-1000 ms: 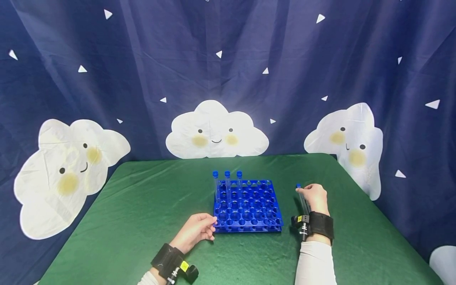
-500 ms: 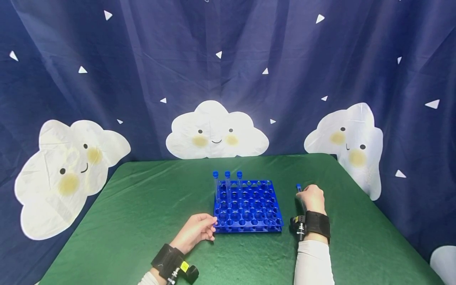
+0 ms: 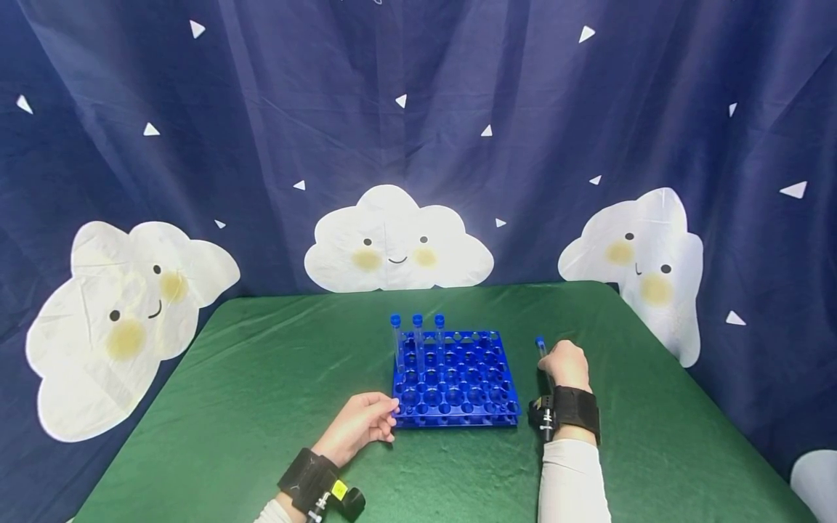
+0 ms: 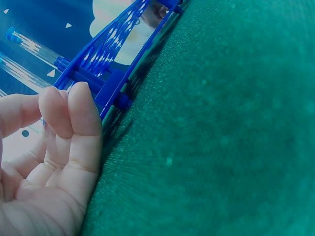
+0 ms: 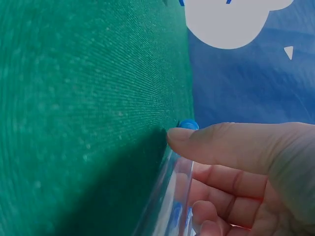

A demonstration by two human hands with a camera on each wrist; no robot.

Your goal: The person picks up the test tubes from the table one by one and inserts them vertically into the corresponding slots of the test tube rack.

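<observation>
1. Head view, from the left: my left hand [image 3: 358,428] is resting on the green cloth [image 3: 261,407], fingers loosely curled, their tips touching the near left corner of the blue rack [image 3: 454,378]. It has not shifted over the last second, so I judge it is steadying the rack.
2. The rack is a square plastic grid of round holes, hard and glossy. Three capped tubes [image 3: 417,335] are standing upright in its far row, at the left end.
3. Just right of the rack, my right hand [image 3: 566,365] is curling around a clear tube [image 3: 542,352] with a blue cap. A second ago that tube was leaning back toward my wrist; now I am lifting it nearly upright and moving it slightly closer to the rack, which I take as getting it ready for a hole.
4. The right wrist view shows the tube [image 5: 172,196] as smooth, see-through and round, my thumb pressing along it, fingers [image 5: 221,182] wrapping underneath.
5. The cloth is a finely woven, slightly wrinkled fabric.
</observation>
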